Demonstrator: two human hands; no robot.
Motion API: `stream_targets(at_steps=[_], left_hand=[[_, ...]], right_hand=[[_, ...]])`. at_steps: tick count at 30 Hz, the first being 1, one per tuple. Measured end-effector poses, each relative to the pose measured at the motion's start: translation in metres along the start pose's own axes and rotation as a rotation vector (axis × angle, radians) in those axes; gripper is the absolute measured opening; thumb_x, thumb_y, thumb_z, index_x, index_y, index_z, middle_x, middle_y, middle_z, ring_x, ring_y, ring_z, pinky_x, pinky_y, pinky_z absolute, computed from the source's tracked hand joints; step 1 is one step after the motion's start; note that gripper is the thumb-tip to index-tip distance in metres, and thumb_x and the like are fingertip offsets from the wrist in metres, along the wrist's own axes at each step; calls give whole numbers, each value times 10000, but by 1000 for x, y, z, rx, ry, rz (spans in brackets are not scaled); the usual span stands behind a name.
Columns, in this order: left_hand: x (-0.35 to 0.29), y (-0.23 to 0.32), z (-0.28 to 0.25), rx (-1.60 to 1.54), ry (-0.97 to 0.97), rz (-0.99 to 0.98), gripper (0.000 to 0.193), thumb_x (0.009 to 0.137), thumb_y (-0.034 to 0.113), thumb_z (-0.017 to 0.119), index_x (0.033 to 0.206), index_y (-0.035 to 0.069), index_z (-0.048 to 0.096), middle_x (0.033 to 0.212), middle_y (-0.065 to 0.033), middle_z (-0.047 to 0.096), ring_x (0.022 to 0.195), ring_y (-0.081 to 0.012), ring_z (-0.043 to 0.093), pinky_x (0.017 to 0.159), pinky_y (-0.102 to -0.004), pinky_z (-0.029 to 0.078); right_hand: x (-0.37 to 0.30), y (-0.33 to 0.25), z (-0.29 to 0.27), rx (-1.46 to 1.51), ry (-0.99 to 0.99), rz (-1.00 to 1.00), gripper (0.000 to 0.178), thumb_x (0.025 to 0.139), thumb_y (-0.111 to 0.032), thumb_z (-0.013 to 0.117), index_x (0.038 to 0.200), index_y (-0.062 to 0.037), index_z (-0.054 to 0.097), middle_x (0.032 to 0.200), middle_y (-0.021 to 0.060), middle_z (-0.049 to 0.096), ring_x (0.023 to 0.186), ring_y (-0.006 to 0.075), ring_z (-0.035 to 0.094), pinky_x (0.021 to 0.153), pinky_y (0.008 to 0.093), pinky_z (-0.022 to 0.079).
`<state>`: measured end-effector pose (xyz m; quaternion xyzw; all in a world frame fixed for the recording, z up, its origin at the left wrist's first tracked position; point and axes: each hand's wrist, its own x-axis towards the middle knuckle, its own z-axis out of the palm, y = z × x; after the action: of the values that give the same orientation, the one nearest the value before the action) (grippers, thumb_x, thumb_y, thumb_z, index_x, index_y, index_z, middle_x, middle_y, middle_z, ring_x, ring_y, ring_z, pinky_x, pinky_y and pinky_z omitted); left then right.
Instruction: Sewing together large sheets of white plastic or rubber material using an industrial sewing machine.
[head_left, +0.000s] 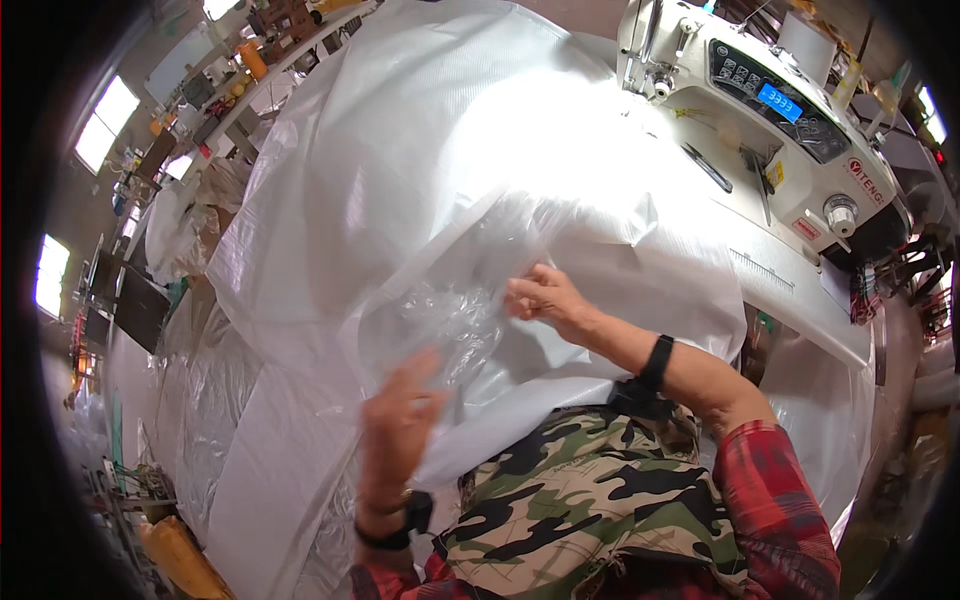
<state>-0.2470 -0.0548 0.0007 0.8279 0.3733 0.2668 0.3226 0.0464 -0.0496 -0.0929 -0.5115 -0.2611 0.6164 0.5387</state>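
A large white woven plastic sheet (330, 190) spreads over the work surface and hangs down toward my lap. In its middle lies crumpled clear plastic film (450, 320). My right hand (545, 297) is over the film's right side with its fingers curled in. What its fingertips hold, if anything, does not show. Lower left, my left hand (400, 425) is raised beside the near edge of the sheet, its fingers smeared by motion. Beyond my right hand, at the upper right, stands a white sewing machine (740, 90) with a lit blue display; the sheet reaches up to its needle end.
Black tweezers (708, 168) lie on the machine bed. The table edge (810, 315) curves along the right. Clear plastic bags (185, 235) are heaped at the left. A cluttered bench (260, 85) stands at the far left. A camouflage apron (590, 500) covers my lap.
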Motion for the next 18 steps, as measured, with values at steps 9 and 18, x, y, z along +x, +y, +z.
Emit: stream_targets(at_steps=[9,18], left_hand=[[27,-46,18,390,127,99,88,702,-59,598,721,8,544,686,-158,532,694,-333,563,598,-409,430],[-96,-166,-277,0,1038,-351,275,938,166,610,1072,-70,654,1030,-90,669,893,-193,607,864,-284,483]], right_hand=[[-65,-73,7,-193,-227,-213,250,966,-238,634,939,4,689,879,62,685,840,145,635,821,289,500],[-90,-140,-23,733,-341,-566,293,991,-220,526,1118,28,617,1125,152,689,1079,276,652,1020,406,475]])
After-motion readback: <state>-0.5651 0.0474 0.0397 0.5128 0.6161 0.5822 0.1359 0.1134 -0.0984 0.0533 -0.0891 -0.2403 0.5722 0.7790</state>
